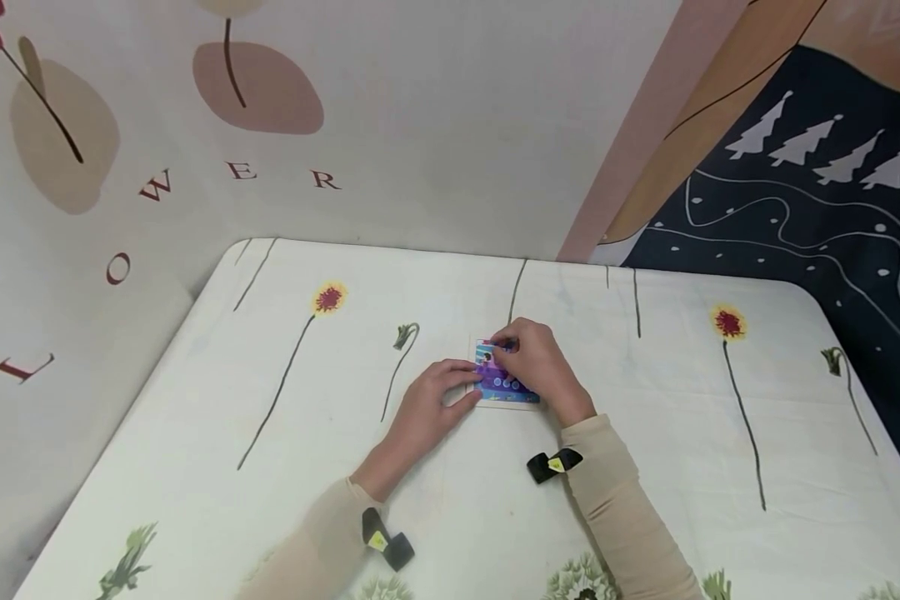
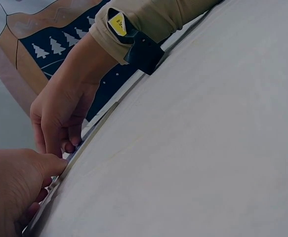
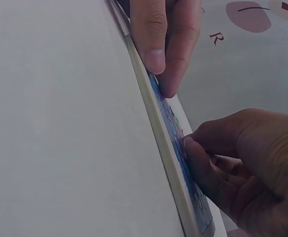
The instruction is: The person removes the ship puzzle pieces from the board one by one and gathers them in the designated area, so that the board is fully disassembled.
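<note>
A small, flat jigsaw puzzle [image 1: 487,385] with a blue and purple picture lies on the table in a pale, thin-edged tray [image 3: 156,131]. My left hand [image 1: 437,402] rests at its left side, fingers lightly bent, with the thumb at the near corner and fingertips on the picture's edge. Over the upper part of the picture, my right hand [image 1: 537,358] pinches a small puzzle piece between thumb and index finger, right at the surface. The fingertips mostly hide that piece. In the right wrist view the puzzle's surface [image 3: 176,143] looks uneven, with raised edges.
A white cloth with printed flowers [image 1: 729,323] covers the table [image 1: 232,375]. Behind it hangs a pale printed backdrop [image 1: 435,125], and a dark one with white trees [image 1: 810,217] hangs at the right. Each sleeve carries a black wrist camera [image 1: 553,465].
</note>
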`<state>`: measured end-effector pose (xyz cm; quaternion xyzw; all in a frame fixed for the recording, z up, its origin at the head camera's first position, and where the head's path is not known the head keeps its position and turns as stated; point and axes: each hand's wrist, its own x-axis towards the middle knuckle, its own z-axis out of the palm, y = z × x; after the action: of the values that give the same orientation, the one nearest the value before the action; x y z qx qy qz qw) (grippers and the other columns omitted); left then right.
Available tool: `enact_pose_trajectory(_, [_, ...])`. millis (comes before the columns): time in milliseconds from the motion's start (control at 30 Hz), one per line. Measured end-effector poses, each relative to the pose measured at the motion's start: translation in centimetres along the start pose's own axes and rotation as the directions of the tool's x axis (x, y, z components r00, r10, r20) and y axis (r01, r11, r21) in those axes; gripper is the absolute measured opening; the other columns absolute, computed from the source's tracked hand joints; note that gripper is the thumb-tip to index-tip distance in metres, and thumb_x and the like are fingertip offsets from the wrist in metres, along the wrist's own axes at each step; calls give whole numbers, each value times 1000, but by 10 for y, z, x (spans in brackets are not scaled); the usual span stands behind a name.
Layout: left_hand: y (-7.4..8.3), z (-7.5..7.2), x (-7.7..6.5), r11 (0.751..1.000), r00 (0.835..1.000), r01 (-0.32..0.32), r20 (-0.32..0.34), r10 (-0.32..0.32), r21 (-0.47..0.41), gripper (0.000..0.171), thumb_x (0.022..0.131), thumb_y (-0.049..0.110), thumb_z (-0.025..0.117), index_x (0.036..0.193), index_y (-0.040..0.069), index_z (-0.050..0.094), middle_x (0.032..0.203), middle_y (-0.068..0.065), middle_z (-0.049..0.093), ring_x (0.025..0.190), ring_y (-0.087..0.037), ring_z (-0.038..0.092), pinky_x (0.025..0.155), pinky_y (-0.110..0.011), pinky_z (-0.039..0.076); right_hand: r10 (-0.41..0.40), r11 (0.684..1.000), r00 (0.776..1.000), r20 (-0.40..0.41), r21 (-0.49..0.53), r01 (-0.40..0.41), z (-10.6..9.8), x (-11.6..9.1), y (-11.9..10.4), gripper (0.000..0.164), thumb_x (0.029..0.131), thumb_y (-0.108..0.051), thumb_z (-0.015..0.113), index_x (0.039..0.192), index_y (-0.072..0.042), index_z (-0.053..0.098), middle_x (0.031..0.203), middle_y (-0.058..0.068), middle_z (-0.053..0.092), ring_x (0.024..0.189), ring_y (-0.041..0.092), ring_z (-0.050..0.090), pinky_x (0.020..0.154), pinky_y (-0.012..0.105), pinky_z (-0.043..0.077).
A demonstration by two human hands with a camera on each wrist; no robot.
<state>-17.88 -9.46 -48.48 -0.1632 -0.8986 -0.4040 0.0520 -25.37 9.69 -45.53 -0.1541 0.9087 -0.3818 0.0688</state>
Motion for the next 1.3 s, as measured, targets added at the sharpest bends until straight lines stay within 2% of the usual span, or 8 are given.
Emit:
enact_pose_trajectory(133, [0, 0, 0, 1000, 1000, -1, -2, 1, 0, 26, 93, 17, 79, 116, 7, 78, 127, -4, 70, 124, -25, 62, 109, -41, 49, 3, 1000, 1000, -4, 1, -3, 0, 0, 0, 18, 97, -10, 71, 110, 0, 79, 103, 12, 70, 67, 14, 62, 62, 28, 54])
enact_pose_trajectory(367, [0, 1, 0, 1000, 1000, 1, 5, -1, -3, 25, 94, 17, 78, 117, 7, 78, 128, -4, 70, 124, -24, 62, 109, -41, 49, 8, 1000, 1000, -8, -16, -8, 3, 0, 0, 16, 96, -10, 70, 107, -1, 77, 100, 12, 66, 82, 21, 60, 73, 36, 54])
enact_pose_trajectory(633, [1, 0, 1, 1000, 1000, 0, 9, 0, -12, 25, 94, 17, 78, 116, 7, 78, 128, -4, 70, 124, -25, 62, 109, -41, 49, 27, 999, 999, -18, -29, -28, 5, 1, -1, 18, 92, -11, 70, 106, 0, 73, 107, 14, 63, 90, 25, 59, 83, 43, 55])
enact_pose_trajectory(867, [1, 0, 0, 1000, 1000, -1, -2, 1, -18, 24, 93, 16, 79, 115, 6, 79, 127, -4, 71, 124, -25, 62, 108, -42, 49, -18, 1000, 999, -39, 1, 18, 8, -1, 1, 6, 89, -10, 74, 92, -5, 74, 106, 11, 64, 94, 26, 62, 88, 43, 53])
enact_pose_trajectory(967, [2, -1, -1, 1000, 1000, 2, 0, -2, -20, 24, 93, 16, 79, 115, 6, 78, 127, -4, 70, 124, -25, 62, 109, -42, 49, -4, 1000, 999, -45, 25, 5, 8, -1, 1, 9, 89, -11, 74, 97, -5, 75, 104, 10, 66, 92, 26, 62, 84, 42, 54])
enact_pose_trajectory(1100, [1, 0, -1, 1000, 1000, 2, 8, -2, -14, 25, 93, 16, 78, 116, 6, 78, 128, -5, 70, 125, -25, 62, 109, -42, 49, 2, 1000, 999, -50, 8, -2, 6, -1, 1, 16, 91, -13, 75, 103, -2, 77, 102, 10, 67, 86, 23, 60, 76, 38, 53])
enact_pose_trajectory(1300, [1, -1, 0, 1000, 1000, 7, 14, -7, -3, 25, 95, 18, 77, 117, 7, 78, 129, -3, 70, 125, -24, 62, 109, -41, 49, -74, 995, 996, -55, -77, 69, 4, -1, -1, 18, 93, -10, 72, 105, 0, 80, 97, 11, 67, 82, 22, 62, 76, 39, 57])
